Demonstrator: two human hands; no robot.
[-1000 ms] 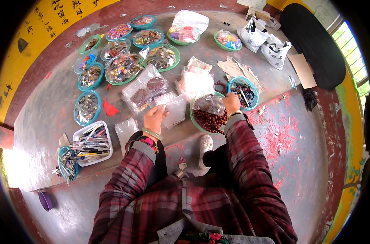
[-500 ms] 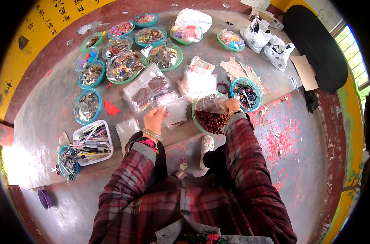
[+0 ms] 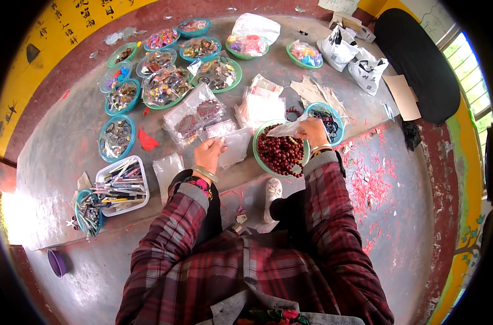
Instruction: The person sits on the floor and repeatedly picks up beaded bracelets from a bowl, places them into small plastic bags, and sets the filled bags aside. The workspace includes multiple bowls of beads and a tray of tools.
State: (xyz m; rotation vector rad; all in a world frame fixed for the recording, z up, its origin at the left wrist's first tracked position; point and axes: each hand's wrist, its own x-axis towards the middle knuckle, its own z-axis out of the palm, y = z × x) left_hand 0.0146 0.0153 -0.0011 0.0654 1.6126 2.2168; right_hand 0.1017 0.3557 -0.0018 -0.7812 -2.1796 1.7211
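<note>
My left hand is closed on the edge of a clear plastic bag, thumb on top. My right hand pinches another clear plastic bag, which stretches leftward over the far rim of a green bowl. Dark red bead bracelets fill that bowl in a heap. Touching it on the right is a blue bowl of dark bands, partly covered by my right hand. Beyond my left hand lie bagged red bead bracelets. A single bead bracelet rests behind the green bowl.
Several bowls of small goods, among them a blue-rimmed bowl, stand at the back left. A white basket of pens is at the left edge. Stacked clear bags and a beige cloth lie ahead. Red scraps litter the lower floor.
My right hand has moved slightly right and up with its bag, which now lies flatter and uncovers more of the bead bracelets. My left hand has stayed nearly in place.
</note>
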